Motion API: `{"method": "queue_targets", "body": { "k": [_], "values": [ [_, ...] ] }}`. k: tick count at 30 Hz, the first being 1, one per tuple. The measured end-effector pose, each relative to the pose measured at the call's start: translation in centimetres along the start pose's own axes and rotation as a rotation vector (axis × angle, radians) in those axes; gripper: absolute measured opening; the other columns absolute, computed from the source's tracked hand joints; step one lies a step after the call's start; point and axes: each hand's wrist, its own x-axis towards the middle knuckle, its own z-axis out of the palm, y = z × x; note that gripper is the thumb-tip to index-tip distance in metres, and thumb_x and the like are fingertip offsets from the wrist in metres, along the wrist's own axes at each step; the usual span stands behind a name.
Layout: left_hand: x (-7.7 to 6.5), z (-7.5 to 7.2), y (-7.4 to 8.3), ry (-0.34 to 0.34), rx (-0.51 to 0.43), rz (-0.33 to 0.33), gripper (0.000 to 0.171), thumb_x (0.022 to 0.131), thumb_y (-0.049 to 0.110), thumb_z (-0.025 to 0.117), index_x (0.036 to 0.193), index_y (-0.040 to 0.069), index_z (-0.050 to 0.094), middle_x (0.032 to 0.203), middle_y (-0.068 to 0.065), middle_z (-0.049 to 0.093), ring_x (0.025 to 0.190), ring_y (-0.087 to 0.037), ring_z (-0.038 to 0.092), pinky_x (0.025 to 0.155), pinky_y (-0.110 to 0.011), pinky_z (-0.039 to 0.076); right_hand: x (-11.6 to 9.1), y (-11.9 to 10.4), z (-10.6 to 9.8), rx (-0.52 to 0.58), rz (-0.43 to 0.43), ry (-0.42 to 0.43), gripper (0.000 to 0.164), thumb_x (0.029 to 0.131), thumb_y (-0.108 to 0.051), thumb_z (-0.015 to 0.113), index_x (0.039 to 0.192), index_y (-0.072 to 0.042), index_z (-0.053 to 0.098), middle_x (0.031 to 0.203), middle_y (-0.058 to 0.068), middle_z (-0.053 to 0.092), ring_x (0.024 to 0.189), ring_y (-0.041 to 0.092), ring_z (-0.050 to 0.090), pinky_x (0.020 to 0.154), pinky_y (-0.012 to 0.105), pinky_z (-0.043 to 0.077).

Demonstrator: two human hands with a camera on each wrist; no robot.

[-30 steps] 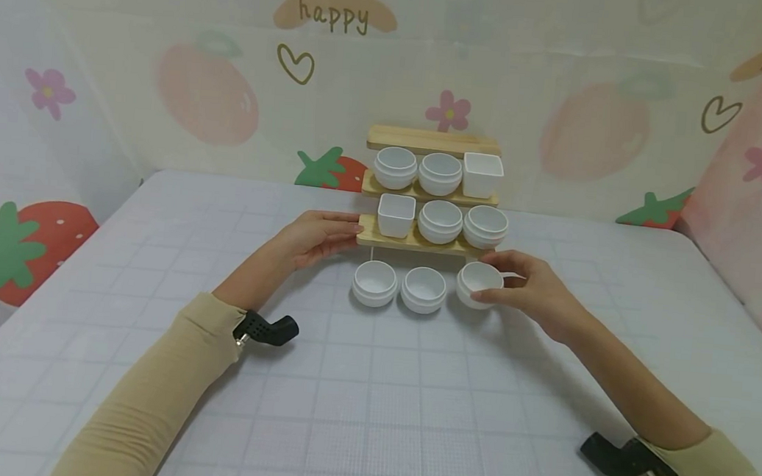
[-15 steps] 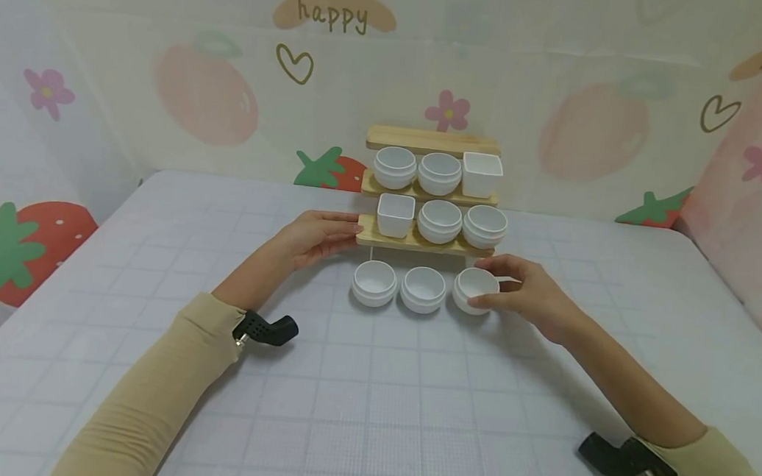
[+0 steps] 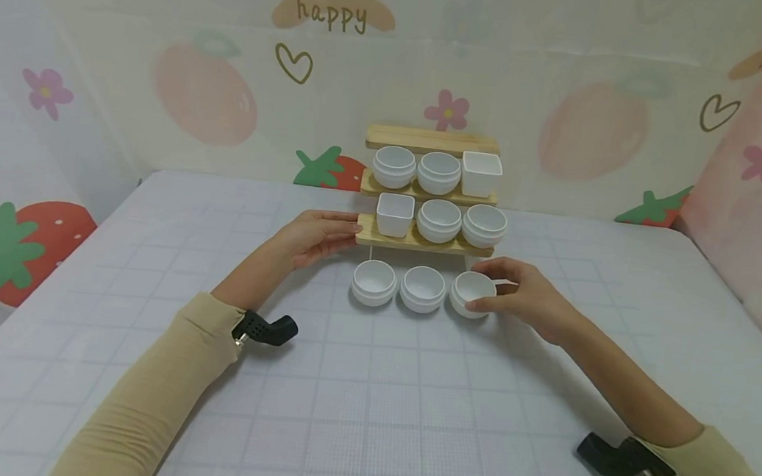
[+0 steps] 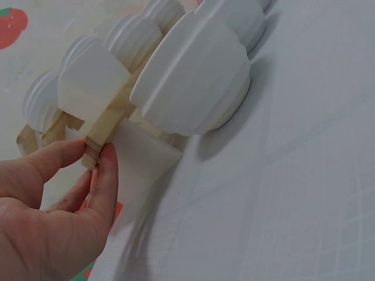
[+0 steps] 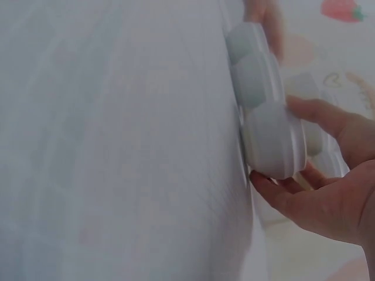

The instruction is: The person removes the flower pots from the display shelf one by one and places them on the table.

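My right hand (image 3: 526,296) grips a round white bowl (image 3: 468,297) between thumb and fingers, at the right end of the front row. Two more round bowls, a middle one (image 3: 422,291) and a left one (image 3: 374,285), stand on the table beside it. Behind them rises a stepped wooden rack (image 3: 433,246). With thumb and fingers my left hand (image 3: 314,241) pinches the left end of its lowest board, seen closely in the left wrist view as a pale wooden slat (image 4: 105,124). In the right wrist view the gripped bowl (image 5: 270,140) is right at the tabletop.
On the lowest board sit a square white cup (image 3: 395,215) and two round bowls (image 3: 439,221). The middle board bears two round bowls (image 3: 394,168) and a square cup (image 3: 481,174). The bare top board (image 3: 433,139) is near the printed backdrop. A grid-patterned cloth (image 3: 369,414) covers the table.
My right hand has brought its bowl slightly toward me and to the left, closer to the middle bowl and level with the front row. The left hand stays on the rack.
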Motion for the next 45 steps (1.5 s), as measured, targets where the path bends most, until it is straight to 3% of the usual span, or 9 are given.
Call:
{"method": "queue_targets", "body": {
  "k": [20,34,45],
  "values": [
    [-0.05,0.13,0.11,0.008,0.002,-0.002,0.051,0.106,-0.004,0.056,0.155,-0.012,0.041,0.139,-0.019,0.053,0.085,-0.008,0.07,0.08,-0.017,0.063,0.16,0.3,0.09,0.003,-0.001,-0.038,0.065,0.091,-0.011,0.081,0.146,0.002,0.051,0.146,0.02,0.054,0.12,0.027,0.063,0.093,0.019,0.053],
    [-0.11,0.16,0.04,-0.004,-0.003,0.004,0.052,0.107,-0.005,0.054,0.156,-0.013,0.039,0.144,-0.022,0.05,0.084,-0.007,0.07,0.08,-0.016,0.063,0.0,0.34,-0.01,0.024,-0.016,-0.064,0.065,0.091,-0.009,0.081,0.148,0.002,0.05,0.147,0.021,0.053,0.114,0.02,0.064,0.093,0.018,0.052],
    [0.03,-0.01,0.01,-0.003,0.007,-0.006,0.053,0.106,-0.004,0.054,0.156,-0.012,0.038,0.15,-0.024,0.048,0.087,-0.008,0.069,0.085,-0.018,0.063,-0.22,0.17,-0.85,0.012,-0.033,-0.094,0.07,0.093,-0.013,0.08,0.153,0.002,0.047,0.158,0.021,0.047,0.135,0.037,0.058,0.103,0.023,0.05]
  ]
}}
